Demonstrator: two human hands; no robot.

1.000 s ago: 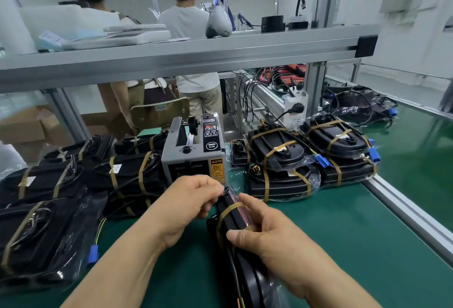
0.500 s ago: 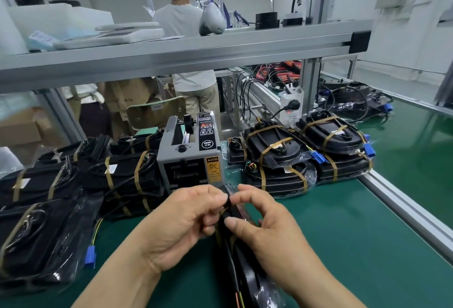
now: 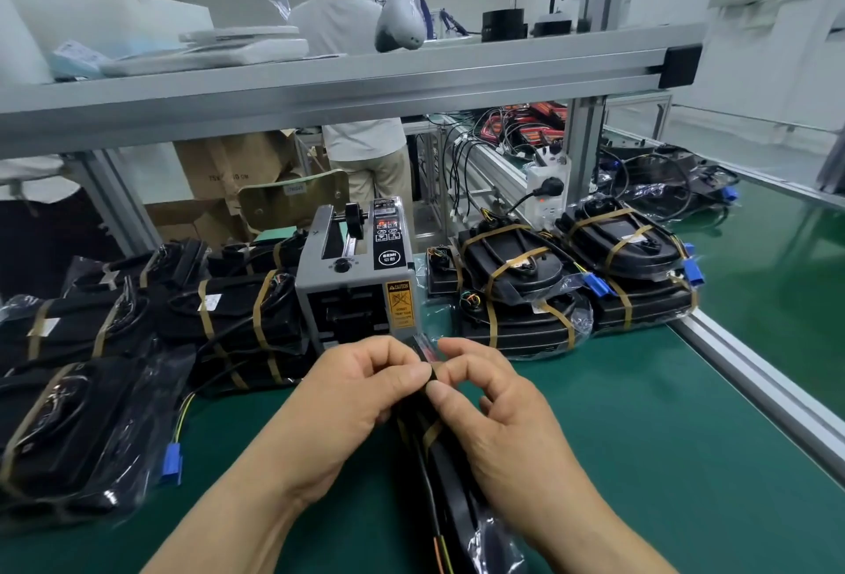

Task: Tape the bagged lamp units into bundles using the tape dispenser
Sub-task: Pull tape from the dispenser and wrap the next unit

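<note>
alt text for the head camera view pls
A left hand and right hand pinch the top end of a black bagged lamp unit on a green bench in front of a grey tape dispenser. Brown-taped black bundles flank it.

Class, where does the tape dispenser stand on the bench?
In the head view, the tape dispenser stands centrally on the green bench between taped bundles, just beyond the left hand and right hand pinching the bagged lamp units.

1 tape dispenser (image 3: 354, 285). 2 hands: left hand (image 3: 347, 399), right hand (image 3: 498, 418). 1 bagged unit (image 3: 452, 500) near. 2 taped bundles (image 3: 516, 294) on the right. 4 blue plugs (image 3: 172, 463). 1 person (image 3: 361, 70) far.
</note>
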